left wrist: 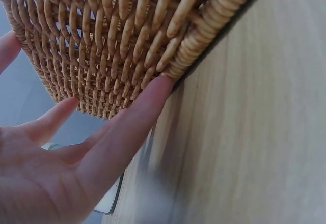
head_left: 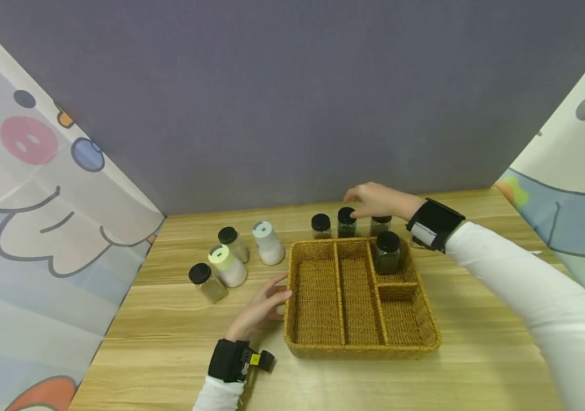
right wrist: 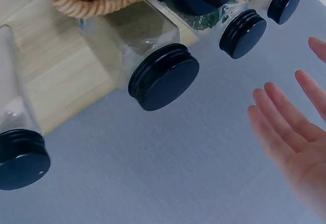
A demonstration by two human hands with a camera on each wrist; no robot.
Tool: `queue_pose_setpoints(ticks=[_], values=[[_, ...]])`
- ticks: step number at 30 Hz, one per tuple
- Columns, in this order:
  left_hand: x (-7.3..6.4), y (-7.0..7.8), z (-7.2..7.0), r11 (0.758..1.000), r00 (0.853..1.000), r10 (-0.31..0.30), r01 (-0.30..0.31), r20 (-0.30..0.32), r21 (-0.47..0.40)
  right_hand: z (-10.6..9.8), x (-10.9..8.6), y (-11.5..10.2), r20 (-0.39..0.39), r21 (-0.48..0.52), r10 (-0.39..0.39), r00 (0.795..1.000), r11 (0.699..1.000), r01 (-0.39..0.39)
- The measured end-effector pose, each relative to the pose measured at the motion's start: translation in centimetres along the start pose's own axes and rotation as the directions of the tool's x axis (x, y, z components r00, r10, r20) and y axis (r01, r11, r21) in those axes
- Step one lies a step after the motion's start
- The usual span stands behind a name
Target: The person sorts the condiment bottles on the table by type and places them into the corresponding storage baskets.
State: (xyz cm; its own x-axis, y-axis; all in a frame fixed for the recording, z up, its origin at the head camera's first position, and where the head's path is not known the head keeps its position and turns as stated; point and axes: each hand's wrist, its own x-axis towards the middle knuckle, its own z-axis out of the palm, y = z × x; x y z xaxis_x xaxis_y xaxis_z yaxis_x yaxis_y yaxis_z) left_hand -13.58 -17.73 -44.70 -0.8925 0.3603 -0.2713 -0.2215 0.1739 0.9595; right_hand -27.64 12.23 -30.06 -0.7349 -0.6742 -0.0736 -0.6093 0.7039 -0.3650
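My left hand (head_left: 264, 305) touches the left wall of a wicker basket (head_left: 364, 352) that has several compartments. In the left wrist view its fingers (left wrist: 130, 132) lie spread and nearly straight along the basket's outer weave. My right hand (head_left: 375, 198), fingers extended and holding nothing, hovers over black-lidded glass jars behind the basket. Nearest to it is a jar with green contents (head_left: 347, 227); a jar (head_left: 321, 228) stands to its left and another (head_left: 380, 226) to its right, partly under the wrist. One black-lidded jar (head_left: 388, 260) stands in the basket's back right compartment.
Left of the basket stand two black-lidded jars (head_left: 212, 288) (head_left: 237, 248), a yellow-lidded white bottle (head_left: 232, 271) and a pale-lidded white bottle (head_left: 270, 248). A grey panel (head_left: 297, 114) rises along the table's back edge, with cartoon-printed cloths (head_left: 56, 228) at both sides.
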Motion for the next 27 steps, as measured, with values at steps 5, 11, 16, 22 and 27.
queue_pose_setpoints(ticks=[5,11,16,22,27], values=[[-0.1,0.1,0.0,1.000,1.000,-0.005,0.005,-0.003,-0.013,0.5,1.0,-0.2,0.043,-0.034,0.004,0.999,0.999,-0.002],[-0.4,0.9,0.3,1.000,1.000,-0.009,0.009,-0.002,-0.007,1.4,2.5,0.0,0.111,-0.022,0.055,0.992,0.998,-0.053],[-1.1,2.2,0.7,1.000,1.000,-0.006,0.006,-0.001,0.012,2.5,3.5,0.9,0.128,-0.072,0.052,0.990,0.996,-0.043],[-1.4,2.6,0.8,1.000,1.000,-0.013,0.014,-0.008,0.013,2.2,3.2,-0.2,0.141,-0.068,0.098,0.985,0.994,-0.089],[-1.2,2.3,0.7,1.000,1.000,-0.010,0.010,-0.004,0.008,2.3,3.2,-0.5,0.154,-0.084,0.101,0.983,0.993,-0.089]])
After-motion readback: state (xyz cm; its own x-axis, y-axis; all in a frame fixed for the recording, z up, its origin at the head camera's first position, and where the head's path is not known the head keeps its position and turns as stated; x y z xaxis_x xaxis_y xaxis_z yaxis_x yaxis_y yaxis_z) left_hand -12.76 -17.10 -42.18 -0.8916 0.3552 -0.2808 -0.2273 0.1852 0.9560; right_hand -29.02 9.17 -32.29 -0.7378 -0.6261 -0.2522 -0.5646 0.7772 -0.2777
